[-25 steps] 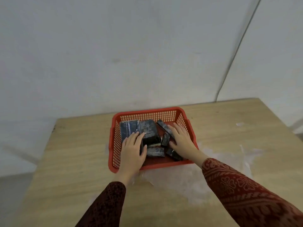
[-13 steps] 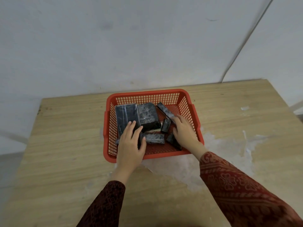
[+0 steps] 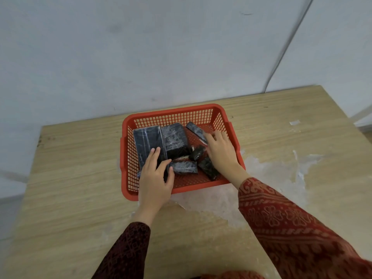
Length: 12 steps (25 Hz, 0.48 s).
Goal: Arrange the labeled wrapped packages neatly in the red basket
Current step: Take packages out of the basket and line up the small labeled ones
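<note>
The red basket (image 3: 175, 112) stands on the wooden table and holds several dark wrapped packages. A large flat package (image 3: 148, 139) lies at its left, with a blocky package (image 3: 175, 137) beside it. A slim package (image 3: 195, 130) leans toward the back right. Small packages (image 3: 184, 167) lie loose in the near middle. My left hand (image 3: 156, 179) is on the flat package's near end, fingers on top and thumb along its right edge. My right hand (image 3: 220, 153) is inside the basket's right side, fingers spread, with its fingertips touching the slim package.
The table (image 3: 80, 178) has a worn whitish patch (image 3: 261, 178) right of and in front of the basket. A grey wall rises just behind the basket. The table's left and right edges are in view.
My view has tilted down and the basket appears nearer. My left hand slid back toward the flat package's near end. My right hand moved further toward the slim package.
</note>
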Motion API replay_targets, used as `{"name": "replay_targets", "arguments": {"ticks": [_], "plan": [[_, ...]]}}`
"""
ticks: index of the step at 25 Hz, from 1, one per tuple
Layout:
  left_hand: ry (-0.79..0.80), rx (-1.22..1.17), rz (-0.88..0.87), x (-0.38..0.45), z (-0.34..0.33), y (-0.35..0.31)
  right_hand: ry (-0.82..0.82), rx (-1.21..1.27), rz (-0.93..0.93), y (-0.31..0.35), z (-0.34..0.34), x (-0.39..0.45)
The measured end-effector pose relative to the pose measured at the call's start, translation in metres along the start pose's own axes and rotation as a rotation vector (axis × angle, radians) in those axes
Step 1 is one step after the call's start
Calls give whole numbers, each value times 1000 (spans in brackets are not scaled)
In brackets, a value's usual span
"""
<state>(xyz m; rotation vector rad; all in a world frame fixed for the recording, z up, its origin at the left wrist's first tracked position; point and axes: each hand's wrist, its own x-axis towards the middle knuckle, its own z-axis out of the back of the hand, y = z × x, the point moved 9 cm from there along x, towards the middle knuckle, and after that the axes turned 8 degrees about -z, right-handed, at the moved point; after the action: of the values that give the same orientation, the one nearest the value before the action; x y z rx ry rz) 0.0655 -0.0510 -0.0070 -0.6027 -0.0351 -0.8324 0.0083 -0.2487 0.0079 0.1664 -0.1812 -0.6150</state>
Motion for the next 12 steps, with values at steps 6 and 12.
{"name": "replay_targets", "arguments": {"ticks": [6, 12], "plan": [[1, 11, -6, 0, 1, -2, -338, 526, -394, -98, 49, -70], [5, 23, -1, -2, 4, -4, -27, 400, -636, -141, -6, -110]]}}
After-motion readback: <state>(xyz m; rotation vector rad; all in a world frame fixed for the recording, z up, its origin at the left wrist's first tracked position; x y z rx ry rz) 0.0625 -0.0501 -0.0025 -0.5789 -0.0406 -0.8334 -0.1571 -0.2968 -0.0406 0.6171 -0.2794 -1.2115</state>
